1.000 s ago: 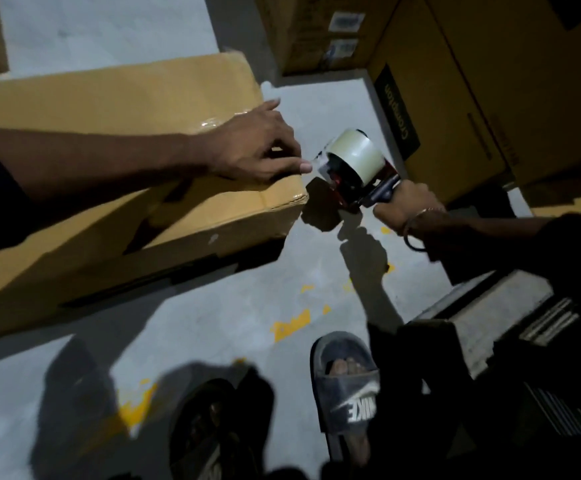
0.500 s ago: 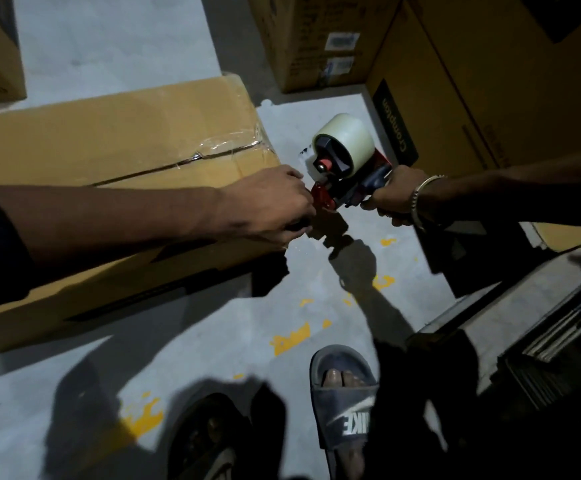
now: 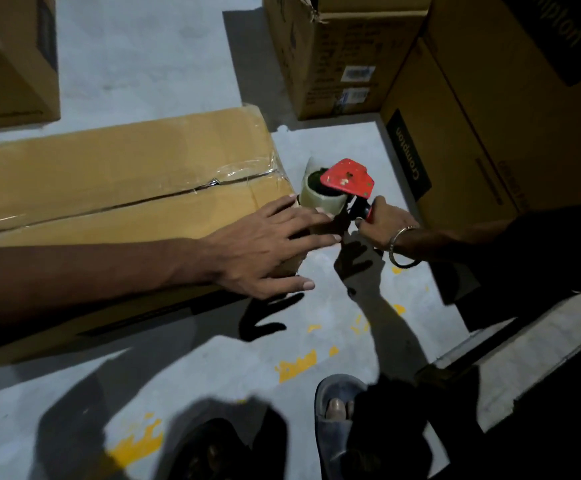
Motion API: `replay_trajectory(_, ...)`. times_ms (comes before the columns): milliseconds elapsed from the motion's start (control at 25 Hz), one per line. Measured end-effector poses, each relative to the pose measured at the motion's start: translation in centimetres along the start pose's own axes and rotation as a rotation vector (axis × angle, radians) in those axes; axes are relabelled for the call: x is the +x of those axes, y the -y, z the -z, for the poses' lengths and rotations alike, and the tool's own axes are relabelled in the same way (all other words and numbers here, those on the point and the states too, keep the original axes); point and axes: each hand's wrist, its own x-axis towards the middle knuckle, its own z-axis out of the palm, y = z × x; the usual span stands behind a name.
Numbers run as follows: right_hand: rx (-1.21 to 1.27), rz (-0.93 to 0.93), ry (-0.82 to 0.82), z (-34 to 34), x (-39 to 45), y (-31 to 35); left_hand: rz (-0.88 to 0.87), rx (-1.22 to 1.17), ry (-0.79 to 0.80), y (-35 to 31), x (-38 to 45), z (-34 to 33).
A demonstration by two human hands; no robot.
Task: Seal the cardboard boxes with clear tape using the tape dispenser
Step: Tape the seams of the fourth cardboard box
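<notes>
A long flat cardboard box [image 3: 116,174] lies on the floor at the left, its centre seam covered with wrinkled clear tape [image 3: 244,173] near the right end. My left hand [image 3: 268,244] lies flat with spread fingers over the box's right end corner. My right hand [image 3: 386,223] grips the handle of a red tape dispenser [image 3: 346,180] with a roll of clear tape [image 3: 320,199]. The dispenser sits just off the box's right end, its red side plate facing up, close to my left fingertips.
Stacked brown cartons [image 3: 490,109] stand at the right, one more [image 3: 337,53] behind and another [image 3: 8,60] at the far left. The grey concrete floor [image 3: 150,57] has yellow paint flecks. My sandalled foot [image 3: 337,414] is at the bottom; a dark low object sits bottom right.
The dispenser has turned over so its red plate faces up and dropped lower beside the box end. My left hand has opened from a pinch and spread flat over the box corner.
</notes>
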Motion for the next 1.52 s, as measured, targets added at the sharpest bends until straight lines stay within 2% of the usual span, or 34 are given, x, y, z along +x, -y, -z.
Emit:
replay_trajectory(200, -0.009, -0.098, 0.072, -3.0, 0.7, -1.5, 0.332, -0.06, -0.111, 0.8, -1.0, 0.0)
replay_trajectory(360, 0.09, -0.124, 0.203, -3.9, 1.3, -2.0, 0.34, 0.005, -0.091, 1.0, -1.0, -0.4)
replay_trajectory(480, 0.051, -0.115, 0.275, -2.8, 1.5, -2.0, 0.315, 0.013, -0.081, 1.0, -0.9, -0.2)
replay_trajectory(560, -0.038, -0.123, 0.207, -1.9, 0.9, -1.1, 0.282, 0.006, -0.069, 1.1, -1.0, 0.0)
replay_trajectory(680, 0.048, -0.306, -0.105, -0.8, -1.7, 1.4, 0.18, 0.056, -0.004, 1.4, -1.6, 0.3)
replay_trajectory(720, 0.105, -0.283, -0.218, -0.4, -2.7, 2.5, 0.143, 0.072, 0.017, 1.6, -2.0, 0.4)
replay_trajectory(760, 0.18, -0.165, -0.305, -0.2, -3.7, 3.5, 0.119, 0.075, 0.033, 1.7, -2.4, 0.5)
replay_trajectory(800, 0.268, 0.03, -0.352, -0.2, -4.7, 4.4, 0.106, 0.07, 0.036, 1.7, -2.9, 0.5)
replay_trajectory(840, 0.367, 0.229, -0.349, -0.2, -5.8, 5.5, 0.102, 0.065, 0.028, 1.6, -3.4, 0.6)
replay_trajectory(920, 0.513, 0.442, -0.231, -0.2, -8.1, 7.5, 0.106, 0.041, 0.007, 1.3, -4.5, 0.6)
replay_trajectory(1040, 0.545, 0.503, -0.061, -0.9, -10.0, 9.6, 0.125, 0.012, -0.038, 1.4, -6.9, 1.2)
replay_trajectory(1120, 0.521, 0.441, 0.014, -0.9, -9.5, 10.8, 0.156, 0.037, -0.054, 1.7, -8.7, 1.9)
replay_trajectory(1200, 0.494, 0.343, 0.051, -0.2, -7.5, 12.7, 0.237, 0.083, -0.034, 2.0, -10.7, 2.4)
replay_trajectory(1280, 0.487, 0.278, 0.05, 1.0, -4.8, 14.8, 0.403, 0.098, -0.044, 2.0, -12.2, 2.3)
replay_trajectory(1400, 0.458, 0.374, -0.023, 2.4, -1.5, 17.8, 0.74, 0.074, -0.144, 2.2, -13.1, 1.7)
replay_trajectory(1520, 0.413, 0.478, -0.089, 3.4, 0.4, 20.0, 0.928, 0.027, -0.082, 3.3, -12.9, 1.4)
